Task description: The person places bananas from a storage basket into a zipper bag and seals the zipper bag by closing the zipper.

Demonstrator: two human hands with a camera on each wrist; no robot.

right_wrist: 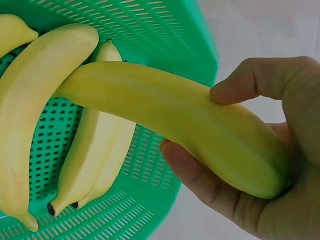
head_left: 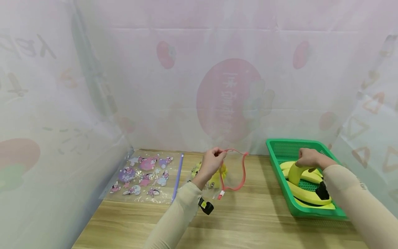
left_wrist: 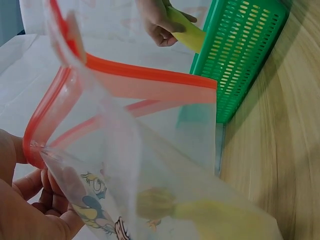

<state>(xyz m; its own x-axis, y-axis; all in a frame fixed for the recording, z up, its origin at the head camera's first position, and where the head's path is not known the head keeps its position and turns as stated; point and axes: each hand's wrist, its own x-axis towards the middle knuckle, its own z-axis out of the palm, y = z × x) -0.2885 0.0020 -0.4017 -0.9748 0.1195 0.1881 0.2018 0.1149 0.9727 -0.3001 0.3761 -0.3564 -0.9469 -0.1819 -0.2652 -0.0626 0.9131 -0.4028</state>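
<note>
Left hand [head_left: 211, 164] pinches bag [left_wrist: 150, 145]; right hand [head_left: 311, 158] grips banana [right_wrist: 175, 117] in green basket [head_left: 289, 149] of bananas [right_wrist: 42, 95].

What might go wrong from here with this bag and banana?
The left hand grips the red-rimmed bag at one side, so its thin opening might fold inward. The right hand holds the banana near one end; it might swing or slip. Its far end appears against a neighbouring banana, which it might nudge.

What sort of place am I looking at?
Probably a makeshift tabletop work booth: pale printed sheeting encloses a wood-grain table on three sides, and a green basket of yellow bananas stands on it.
</note>
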